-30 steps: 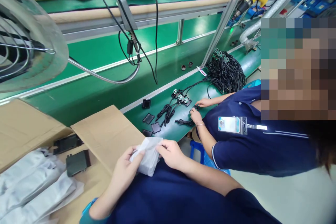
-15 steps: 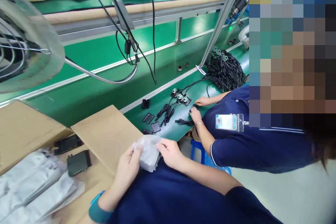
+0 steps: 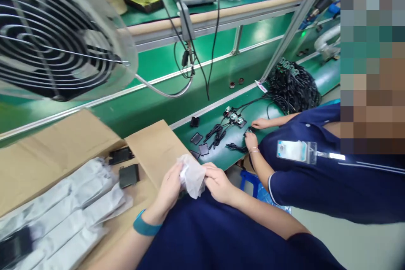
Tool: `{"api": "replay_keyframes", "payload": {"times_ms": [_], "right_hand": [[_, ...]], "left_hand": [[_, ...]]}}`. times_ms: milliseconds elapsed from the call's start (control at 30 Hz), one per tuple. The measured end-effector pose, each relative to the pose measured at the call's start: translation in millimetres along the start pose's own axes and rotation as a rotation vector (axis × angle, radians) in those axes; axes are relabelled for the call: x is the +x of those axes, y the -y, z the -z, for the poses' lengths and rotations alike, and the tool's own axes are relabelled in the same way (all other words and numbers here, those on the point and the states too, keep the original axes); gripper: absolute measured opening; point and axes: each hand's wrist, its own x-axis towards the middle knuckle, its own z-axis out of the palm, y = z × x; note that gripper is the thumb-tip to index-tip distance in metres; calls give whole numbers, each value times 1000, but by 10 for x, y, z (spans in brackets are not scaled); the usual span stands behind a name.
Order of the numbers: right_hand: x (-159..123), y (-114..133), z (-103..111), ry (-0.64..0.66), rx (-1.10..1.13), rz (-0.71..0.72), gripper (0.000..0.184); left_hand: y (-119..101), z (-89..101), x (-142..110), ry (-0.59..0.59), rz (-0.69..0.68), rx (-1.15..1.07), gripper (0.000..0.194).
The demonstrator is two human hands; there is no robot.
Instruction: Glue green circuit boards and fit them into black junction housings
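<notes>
A small packet in thin whitish wrapping (image 3: 193,177) is held up between my two hands, in front of my dark blue shirt. My left hand (image 3: 171,185) grips its left side with the fingers closed. On the opposite side, my right hand (image 3: 218,182) pinches the wrapping's edge. What lies inside the wrapping is hidden. To the left, an open cardboard box (image 3: 160,147) holds rows of white-wrapped packets (image 3: 74,206) and bare black plastic casings (image 3: 129,175).
At my right a co-worker's hands (image 3: 252,137) handle a small part on the green bench (image 3: 218,166). Black covers (image 3: 196,138), coiled cables (image 3: 217,135) and a big cable bundle (image 3: 294,86) lie there. A fan (image 3: 60,42) stands at upper left, near hanging wires (image 3: 207,71).
The view has turned left, bringing more of the fan and box into sight. My hands have shifted their hold on the packet, and its wrapping looks more crumpled.
</notes>
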Motion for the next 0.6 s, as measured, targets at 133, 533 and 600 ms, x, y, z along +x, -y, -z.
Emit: {"api": "replay_keyframes", "payload": {"times_ms": [133,533,600], "right_hand": [[18,-99,-65,2,-252,-23,24],[-44,-323,-39,-86,-346,-102,46],[-49,-346,-29,-97,-287,-125,42]], "left_hand": [[57,14,73,47,-32,85,52],[-1,-125,-9,347,-154,270,85],[-55,-139,-59,322,-101,301,83]]}}
